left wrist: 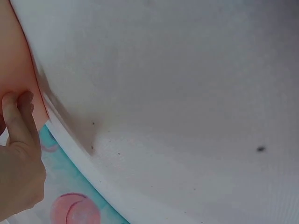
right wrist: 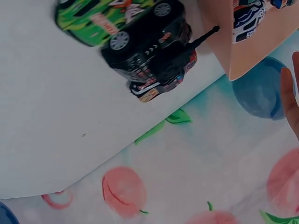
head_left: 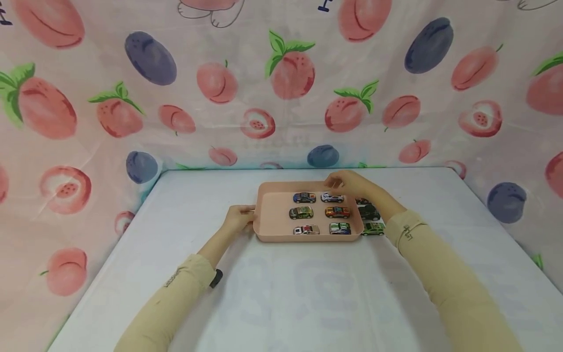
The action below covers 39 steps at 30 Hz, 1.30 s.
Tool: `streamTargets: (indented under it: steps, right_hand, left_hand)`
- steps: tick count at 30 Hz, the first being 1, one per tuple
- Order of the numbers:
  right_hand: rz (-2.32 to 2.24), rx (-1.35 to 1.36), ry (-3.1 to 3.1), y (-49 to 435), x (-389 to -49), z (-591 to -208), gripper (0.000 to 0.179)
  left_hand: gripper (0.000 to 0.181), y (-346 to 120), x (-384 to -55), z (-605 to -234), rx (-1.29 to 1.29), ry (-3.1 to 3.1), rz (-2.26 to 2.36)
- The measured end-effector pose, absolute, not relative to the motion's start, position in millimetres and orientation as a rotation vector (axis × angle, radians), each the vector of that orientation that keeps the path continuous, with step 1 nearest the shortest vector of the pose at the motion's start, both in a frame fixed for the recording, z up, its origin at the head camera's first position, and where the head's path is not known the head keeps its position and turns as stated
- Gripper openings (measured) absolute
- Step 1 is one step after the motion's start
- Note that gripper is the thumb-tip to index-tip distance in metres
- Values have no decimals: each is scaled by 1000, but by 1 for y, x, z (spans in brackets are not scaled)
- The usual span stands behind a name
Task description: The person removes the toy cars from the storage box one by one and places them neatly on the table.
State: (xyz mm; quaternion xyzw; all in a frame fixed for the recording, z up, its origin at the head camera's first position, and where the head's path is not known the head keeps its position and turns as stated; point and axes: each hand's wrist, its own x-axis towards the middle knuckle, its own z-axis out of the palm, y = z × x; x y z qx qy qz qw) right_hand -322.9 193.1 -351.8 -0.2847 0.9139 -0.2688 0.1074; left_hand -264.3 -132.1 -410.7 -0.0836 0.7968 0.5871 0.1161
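My left hand (head_left: 239,218) grips the tray (head_left: 273,215) at nine o'clock, likely steadying it; my right hand (head_left: 350,184), grasp unclear, hovers at one o'clock near a toy car (head_left: 333,199).

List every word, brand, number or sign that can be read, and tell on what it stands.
"H", tilted: patterned cloth, near the head view's top edge.
">" signs in a row: black toy vehicle.
Too blurred: lettering on the green toy car.
Too small: lettering on sleeves, markings on cars in the tray.
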Motion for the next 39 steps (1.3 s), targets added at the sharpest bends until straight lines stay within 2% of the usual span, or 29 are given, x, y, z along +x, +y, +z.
streamTargets:
  steps: [10,21,39]
  right_hand:
    - [-848,-797,2669,171,-337,-361,33]
    - [-826,-831,2660,147,-347,-375,30]
    - [-709,-502,2629,123,-339,-377,35]
  left_hand:
    - [38,-134,-267,-410,-299,2312,1676]
    - [37,-133,-266,-412,-332,2310,1698]
    - [38,-132,-265,-410,-318,2286,1721]
